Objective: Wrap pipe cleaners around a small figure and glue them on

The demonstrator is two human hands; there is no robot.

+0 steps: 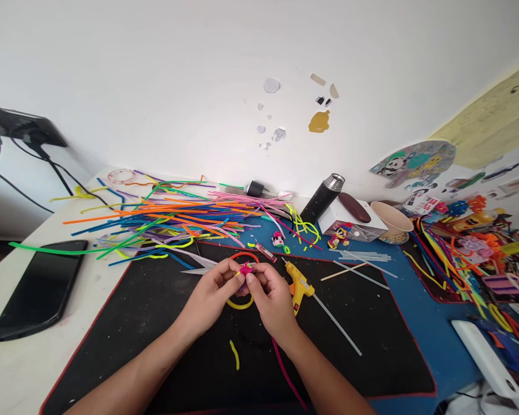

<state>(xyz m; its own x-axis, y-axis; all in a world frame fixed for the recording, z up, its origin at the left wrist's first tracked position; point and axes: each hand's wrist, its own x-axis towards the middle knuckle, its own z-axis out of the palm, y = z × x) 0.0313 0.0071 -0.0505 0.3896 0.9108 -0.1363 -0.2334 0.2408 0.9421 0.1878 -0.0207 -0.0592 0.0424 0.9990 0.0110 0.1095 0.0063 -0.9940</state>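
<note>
Pinched between both hands, thumbs and fingertips closed on it: pink piece (246, 268), up over mat's (350, 323) far half. Left hand (218, 285) clamps left side, right hand (270, 291) right; double hold likely steadies something so small. Scissors (241, 307) under hands, glue gun (301, 283) just right, nozzle far, both seemingly parked for quick reach. Stems (168, 214) heaped far left, presumably for easy picking.

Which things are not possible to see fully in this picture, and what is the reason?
Head view:
Pink piece: partly hidden by the fingers.
Scissors: middle covered by the left hand.
Pink strand: upper part hidden behind the right hand.
Glue gun: lettering too small to read.
</note>
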